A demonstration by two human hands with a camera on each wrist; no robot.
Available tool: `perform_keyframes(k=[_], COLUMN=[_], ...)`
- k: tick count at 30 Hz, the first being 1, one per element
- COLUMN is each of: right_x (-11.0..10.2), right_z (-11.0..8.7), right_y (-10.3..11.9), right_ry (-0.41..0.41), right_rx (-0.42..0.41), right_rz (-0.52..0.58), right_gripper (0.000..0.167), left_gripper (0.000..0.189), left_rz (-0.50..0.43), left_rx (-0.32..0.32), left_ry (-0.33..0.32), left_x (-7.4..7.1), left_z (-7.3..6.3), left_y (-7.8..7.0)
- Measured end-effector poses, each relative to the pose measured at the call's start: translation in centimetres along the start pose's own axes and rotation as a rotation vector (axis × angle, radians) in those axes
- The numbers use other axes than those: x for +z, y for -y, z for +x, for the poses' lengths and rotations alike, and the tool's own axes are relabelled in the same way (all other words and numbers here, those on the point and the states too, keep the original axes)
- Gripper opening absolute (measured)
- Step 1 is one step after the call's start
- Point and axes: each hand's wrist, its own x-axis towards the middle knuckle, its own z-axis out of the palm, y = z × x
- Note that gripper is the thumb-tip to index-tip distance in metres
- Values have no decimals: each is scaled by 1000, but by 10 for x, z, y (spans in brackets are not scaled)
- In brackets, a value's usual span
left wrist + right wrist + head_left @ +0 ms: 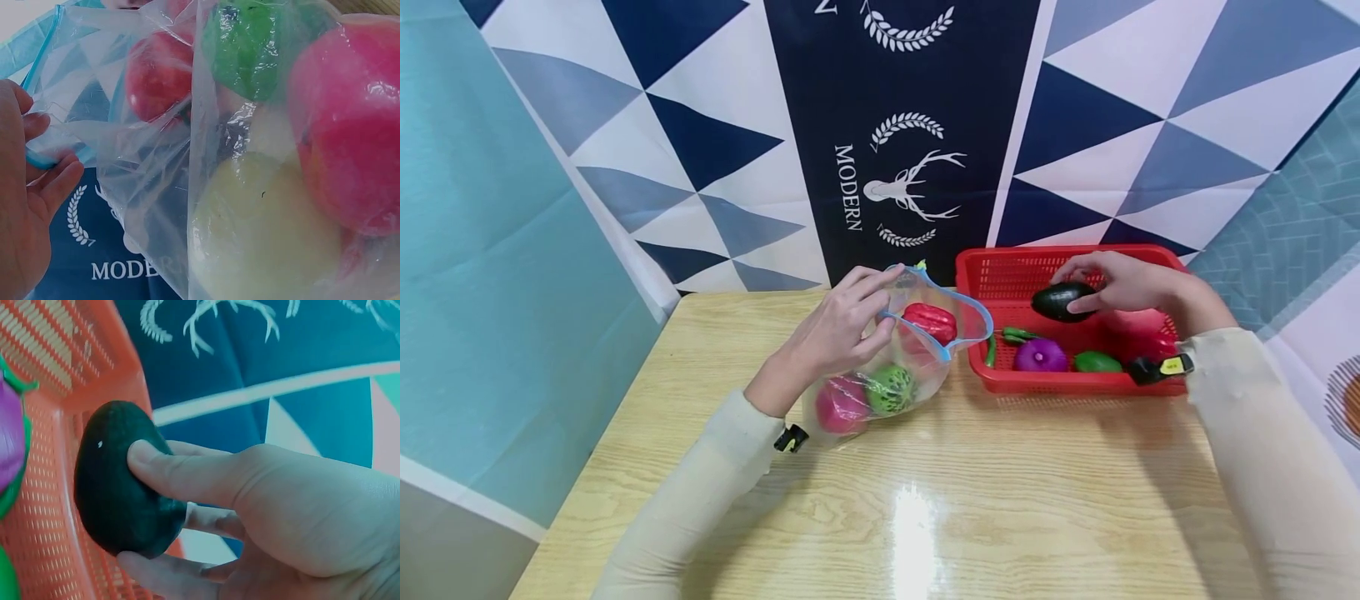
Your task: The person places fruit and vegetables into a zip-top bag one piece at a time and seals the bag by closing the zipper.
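R grip (1108, 283): dk. avocado (1052, 302) held betw. thumb (181, 472) & fingers (172, 575), over red basket (1075, 383). L grip (846, 325): clear bag (934, 377) pinched at blue rim (977, 318), mouth spread twd. basket. Bagged: red item (929, 321), mottled grn. item (891, 389), pink item (841, 406), pale item (262, 225). Basketed: purple veg. (1040, 356), grn. fruit (1097, 362). Basket set at worktop's (1015, 492) far edge.

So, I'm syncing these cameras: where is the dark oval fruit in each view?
Head: the dark oval fruit is right of centre, in the right grip, over the red basket.
Left wrist: not in it.
Right wrist: left of centre, in that same grip.
Shared landmark: the backdrop's deer print, upper middle in head, lower left in left wrist, cut off at the top in right wrist.
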Motion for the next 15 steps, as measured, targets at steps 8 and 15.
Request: perform_keyframes(k=[8, 15], right_x=[13, 21], right_z=[0, -4], right_y=[26, 60], right_ry=[-91, -192], right_rx=[-90, -150], right_rz=[47, 31], right_gripper=[49, 51], left_gripper=[16, 16], left_rz=[-6, -6], left_rx=[-1, -4], left_ry=[-1, -4], left_x=[1, 1], left_z=[-1, -2], left_y=[1, 1])
